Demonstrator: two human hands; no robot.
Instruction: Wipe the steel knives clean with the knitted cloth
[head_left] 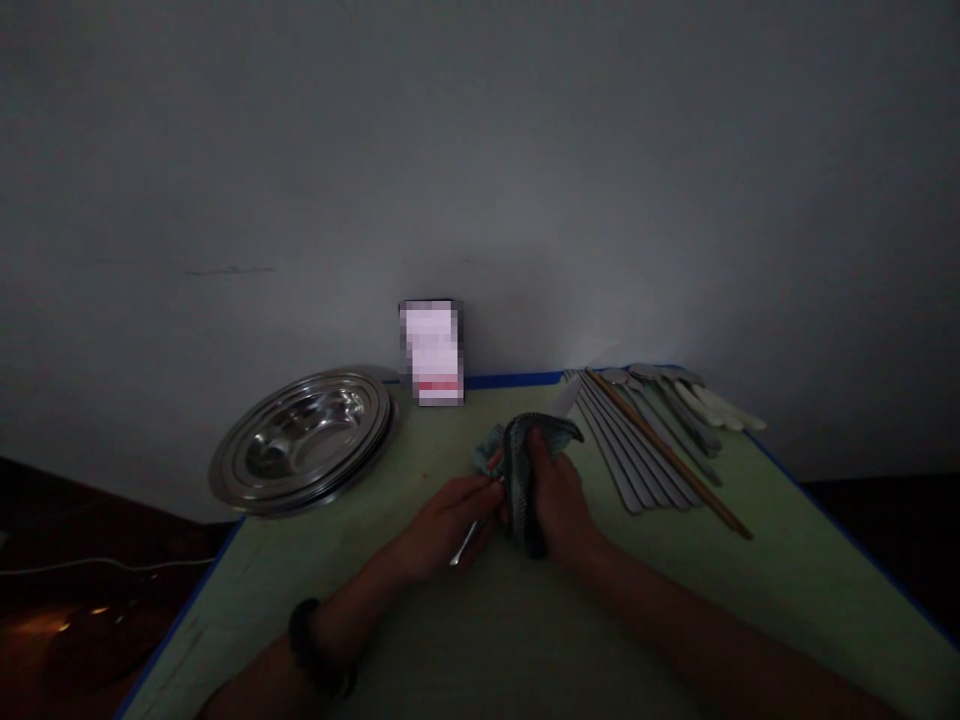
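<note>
My left hand is closed on the slim metal handle of a piece of cutlery, whose end sticks out below the fingers. Its other end is hidden in a dark patterned cloth, so I cannot tell its exact kind. Around that cloth my right hand is closed, thumb on top, close against my left fingers. Both hands are above the middle of the pale green table. A lighter bluish fold of cloth shows behind the left fingertips.
Stacked steel dishes stand at the left edge. A lit, blurred screen leans on the wall. To the right lie several flat metal utensils, brown chopsticks, metal spoons and white-handled pieces. A white cable hangs left.
</note>
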